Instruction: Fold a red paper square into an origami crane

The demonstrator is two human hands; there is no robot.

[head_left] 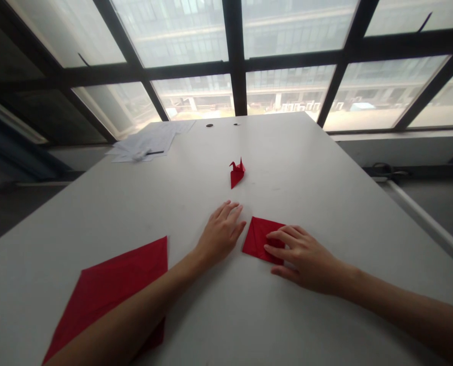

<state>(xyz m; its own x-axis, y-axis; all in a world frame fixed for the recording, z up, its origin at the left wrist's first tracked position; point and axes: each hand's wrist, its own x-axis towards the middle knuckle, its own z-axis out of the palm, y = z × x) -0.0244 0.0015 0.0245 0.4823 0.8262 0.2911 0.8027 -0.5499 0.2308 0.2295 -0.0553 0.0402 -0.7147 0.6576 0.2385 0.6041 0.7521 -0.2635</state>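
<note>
A folded red paper square (260, 238) lies on the white table, with crease lines showing near its left side. My right hand (300, 256) rests over its right part, fingers spread and fingertips touching the paper. Just left of the square, my left hand (222, 231) lies on the table with its fingers stretched out, apart from the paper. Beyond both hands stands a small red origami crane (237, 174). Larger red paper (116, 279) lies at the lower left, partly hidden under my left forearm.
White papers (150, 140) with a dark pen (155, 152) on them lie at the table's far left. Two small round spots, one a dark hole (209, 125), show near the far edge. Windows with dark frames (234, 61) rise behind the white table (196, 188).
</note>
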